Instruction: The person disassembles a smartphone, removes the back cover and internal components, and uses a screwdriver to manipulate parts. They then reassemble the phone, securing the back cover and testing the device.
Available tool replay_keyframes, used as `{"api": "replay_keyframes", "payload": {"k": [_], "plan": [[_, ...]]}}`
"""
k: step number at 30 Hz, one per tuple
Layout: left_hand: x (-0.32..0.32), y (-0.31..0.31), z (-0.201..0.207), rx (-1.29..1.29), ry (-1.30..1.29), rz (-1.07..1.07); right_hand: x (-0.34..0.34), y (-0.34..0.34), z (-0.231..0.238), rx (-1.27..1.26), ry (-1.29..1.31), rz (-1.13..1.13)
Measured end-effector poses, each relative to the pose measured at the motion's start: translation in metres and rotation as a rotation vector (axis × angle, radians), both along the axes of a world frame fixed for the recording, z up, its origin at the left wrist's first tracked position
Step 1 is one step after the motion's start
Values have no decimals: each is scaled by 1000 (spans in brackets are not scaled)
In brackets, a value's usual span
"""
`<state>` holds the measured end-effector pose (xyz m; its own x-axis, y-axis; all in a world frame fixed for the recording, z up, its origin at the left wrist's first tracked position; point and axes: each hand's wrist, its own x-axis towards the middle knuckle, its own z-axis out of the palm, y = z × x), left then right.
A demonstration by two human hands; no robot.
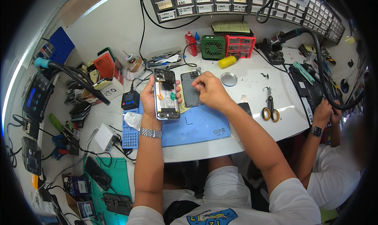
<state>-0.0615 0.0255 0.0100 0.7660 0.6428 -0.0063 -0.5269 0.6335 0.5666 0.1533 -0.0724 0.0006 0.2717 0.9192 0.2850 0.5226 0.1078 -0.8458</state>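
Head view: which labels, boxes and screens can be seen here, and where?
Drawer labels: pale rectangles on the grey cabinet along the back wall.
Small meter: black box with blue screen, left of the left hand.
Control unit: dark, blue display, far left.
Cardboard box: white, beside the meter.

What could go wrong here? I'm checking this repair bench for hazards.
1. The left hand holds the opened phone in the air above the blue mat; a slip could drop it with its insides exposed.
2. The right hand works at the dark back cover near the table's front edge, so small parts might roll off.
3. The scissors lie loose beside the right forearm and could get knocked.
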Motion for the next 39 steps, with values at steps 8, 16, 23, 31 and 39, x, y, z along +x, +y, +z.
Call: {"api": "replay_keyframes", "payload": {"k": [8, 16, 23, 31, 39], "plan": [[5, -3, 5, -103, 226, 242, 9, 0, 11, -101, -201, -147], [21, -12, -5, 278, 480, 523, 15, -12, 5, -245, -507, -166], [18, -9, -3, 256, 427, 555, 9, -14, 28, 203, -276, -155], [16, -8, -1, 232, 393, 559, -110, -156, 147, 199, 664, 981], [15, -8, -5, 290, 422, 662, -190, -222, 173, 127, 1323, 1573]]}}
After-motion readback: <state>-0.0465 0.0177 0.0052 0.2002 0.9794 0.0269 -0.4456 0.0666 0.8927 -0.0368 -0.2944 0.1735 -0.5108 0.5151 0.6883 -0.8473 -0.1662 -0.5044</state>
